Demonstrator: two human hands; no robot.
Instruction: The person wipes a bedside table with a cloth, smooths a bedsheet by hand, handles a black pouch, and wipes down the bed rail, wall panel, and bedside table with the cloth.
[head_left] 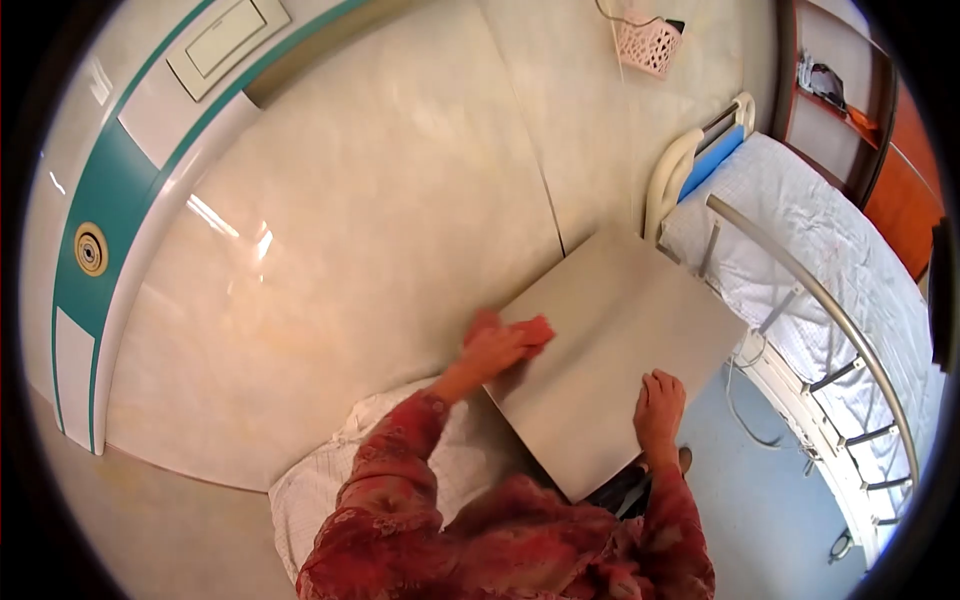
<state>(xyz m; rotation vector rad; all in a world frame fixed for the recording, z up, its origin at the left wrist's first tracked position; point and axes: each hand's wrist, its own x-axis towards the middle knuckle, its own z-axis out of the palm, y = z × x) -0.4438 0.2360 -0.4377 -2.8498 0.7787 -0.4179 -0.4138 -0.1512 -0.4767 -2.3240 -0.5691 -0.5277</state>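
Observation:
A bunched red cloth (537, 334) is in my left hand (490, 352), which presses it near the left edge of a smooth metal cabinet top (620, 340). The fingers close over the cloth, and part of it shows on both sides of the hand. My right hand (659, 405) rests on the right part of the same top, its fingers slightly bent and holding nothing. A faint reflection of the left hand and cloth shows on the metal. Patterned red sleeves (390, 460) cover both forearms.
A bed (830, 240) with a pale sheet and a curved metal rail (800, 270) stands close on the right. Marble-like wall panels (380, 200) rise behind the cabinet. A white cloth (330, 480) hangs lower left. A pink basket (648, 48) is on the wall.

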